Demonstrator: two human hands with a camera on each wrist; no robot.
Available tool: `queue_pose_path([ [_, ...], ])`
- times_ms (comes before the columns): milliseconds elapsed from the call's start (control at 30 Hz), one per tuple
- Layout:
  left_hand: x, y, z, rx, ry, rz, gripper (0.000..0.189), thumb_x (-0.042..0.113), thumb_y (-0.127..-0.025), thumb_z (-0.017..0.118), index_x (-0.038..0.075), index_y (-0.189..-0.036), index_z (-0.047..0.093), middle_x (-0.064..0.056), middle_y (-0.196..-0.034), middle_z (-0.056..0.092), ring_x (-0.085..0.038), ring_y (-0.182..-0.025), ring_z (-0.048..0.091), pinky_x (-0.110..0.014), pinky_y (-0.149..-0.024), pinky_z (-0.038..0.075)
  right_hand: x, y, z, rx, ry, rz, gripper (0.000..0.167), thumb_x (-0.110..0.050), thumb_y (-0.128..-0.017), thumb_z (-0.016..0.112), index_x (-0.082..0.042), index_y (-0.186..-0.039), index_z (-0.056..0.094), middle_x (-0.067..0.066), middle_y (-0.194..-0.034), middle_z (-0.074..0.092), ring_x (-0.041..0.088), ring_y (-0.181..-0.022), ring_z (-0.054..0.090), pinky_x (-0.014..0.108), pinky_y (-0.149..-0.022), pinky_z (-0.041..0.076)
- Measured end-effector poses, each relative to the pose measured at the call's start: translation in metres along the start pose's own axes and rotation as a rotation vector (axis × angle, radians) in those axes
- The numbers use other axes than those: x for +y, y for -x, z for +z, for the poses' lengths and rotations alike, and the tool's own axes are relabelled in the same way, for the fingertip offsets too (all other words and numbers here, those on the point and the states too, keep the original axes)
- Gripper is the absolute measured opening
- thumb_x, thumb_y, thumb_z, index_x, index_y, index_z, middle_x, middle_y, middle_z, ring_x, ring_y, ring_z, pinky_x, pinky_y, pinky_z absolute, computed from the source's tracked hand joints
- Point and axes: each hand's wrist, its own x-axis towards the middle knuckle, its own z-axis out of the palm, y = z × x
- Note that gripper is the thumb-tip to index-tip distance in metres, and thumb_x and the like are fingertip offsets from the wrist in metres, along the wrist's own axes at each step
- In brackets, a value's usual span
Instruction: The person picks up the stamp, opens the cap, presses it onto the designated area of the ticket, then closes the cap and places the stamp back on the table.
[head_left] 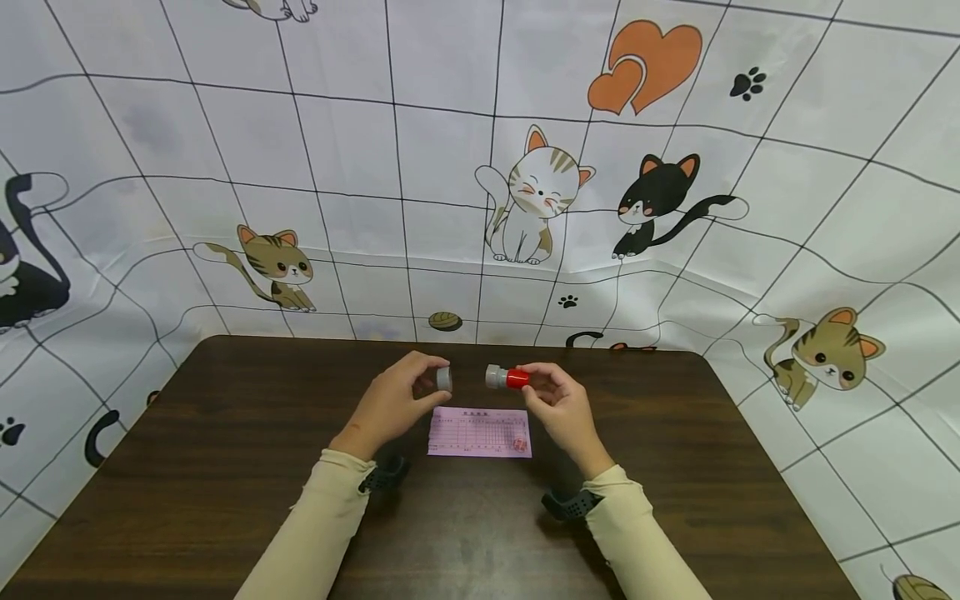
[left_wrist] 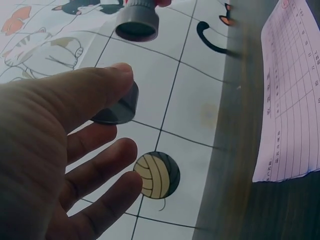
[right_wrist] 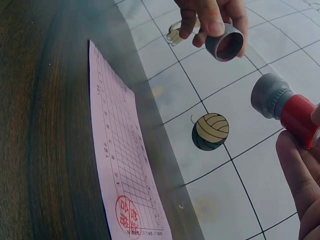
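Note:
My left hand (head_left: 392, 402) pinches a small grey round cap (head_left: 444, 379) between thumb and fingers. Its hollow opening shows in the right wrist view, where the cap (right_wrist: 225, 44) faces the stamp. The red stamp (head_left: 516, 378) with a grey head lies sideways in the fingertips of my right hand (head_left: 561, 407). Cap and stamp are held apart, with a gap between them, above the far part of the table. Below them lies a pink printed form (head_left: 480, 433). It bears a red round seal mark (right_wrist: 128, 215) near one corner.
The dark wooden table (head_left: 225, 467) ends at a white cloth (head_left: 345, 225) with grid lines and cartoon cats, hanging behind it and at both sides. A dark band sits on each wrist, below cream sleeves (head_left: 315, 525).

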Motion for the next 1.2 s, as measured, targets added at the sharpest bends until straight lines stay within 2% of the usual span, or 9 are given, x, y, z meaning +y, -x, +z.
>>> queue_pose_path([
  [200, 0.004, 0.001, 0.003, -0.019, 0.008, 0.006, 0.05, 0.03, -0.092, 0.081, 0.018, -0.137, 0.064, 0.001, -0.123, 0.065, -0.015, -0.101, 0.068, -0.039, -0.086, 0.059, 0.0, 0.002, 0.004, -0.046, 0.006, -0.056, 0.029, 0.008, -0.091, 0.072, 0.001, -0.119, 0.069, 0.021, -0.115, 0.071, 0.035, -0.092, 0.072, 0.023, -0.078, 0.06],
  [400, 0.008, 0.001, 0.007, -0.029, 0.009, 0.016, 0.051, 0.031, -0.088, 0.084, 0.018, -0.134, 0.066, 0.001, -0.121, 0.068, -0.015, -0.098, 0.068, -0.038, -0.085, 0.06, -0.006, 0.003, 0.01, -0.08, 0.048, -0.091, 0.031, 0.014, -0.09, 0.069, 0.005, -0.119, 0.068, 0.024, -0.117, 0.07, 0.034, -0.096, 0.072, 0.025, -0.081, 0.06],
  [567, 0.011, 0.001, 0.011, -0.04, 0.015, -0.004, 0.049, 0.031, -0.087, 0.086, 0.016, -0.13, 0.068, 0.002, -0.113, 0.072, -0.014, -0.095, 0.069, -0.038, -0.084, 0.06, -0.03, 0.005, 0.014, -0.109, 0.07, -0.112, 0.029, 0.017, -0.089, 0.068, 0.013, -0.118, 0.065, 0.03, -0.115, 0.068, 0.042, -0.096, 0.071, 0.028, -0.083, 0.061],
  [667, 0.011, 0.001, 0.013, -0.033, 0.011, -0.007, 0.047, 0.031, -0.087, 0.086, 0.016, -0.128, 0.069, 0.003, -0.111, 0.072, -0.014, -0.094, 0.069, -0.038, -0.083, 0.06, -0.042, 0.005, 0.015, -0.124, 0.07, -0.112, 0.028, 0.016, -0.089, 0.068, 0.013, -0.117, 0.065, 0.029, -0.115, 0.069, 0.041, -0.096, 0.071, 0.028, -0.084, 0.06],
  [1000, 0.013, 0.001, 0.015, -0.025, 0.006, -0.004, 0.044, 0.032, -0.088, 0.085, 0.019, -0.126, 0.068, 0.003, -0.115, 0.071, -0.013, -0.095, 0.069, -0.037, -0.084, 0.06, -0.045, 0.005, 0.016, -0.153, 0.057, -0.131, 0.028, 0.016, -0.089, 0.067, 0.012, -0.117, 0.066, 0.027, -0.114, 0.069, 0.04, -0.096, 0.071, 0.037, -0.082, 0.062],
  [1200, 0.014, 0.001, 0.016, -0.018, 0.009, 0.014, 0.043, 0.03, -0.087, 0.086, 0.019, -0.125, 0.068, 0.004, -0.115, 0.071, -0.013, -0.096, 0.069, -0.037, -0.085, 0.06, -0.045, 0.005, 0.016, -0.172, 0.045, -0.129, 0.028, 0.016, -0.09, 0.066, 0.012, -0.117, 0.065, 0.027, -0.115, 0.07, 0.04, -0.096, 0.07, 0.033, -0.082, 0.062],
])
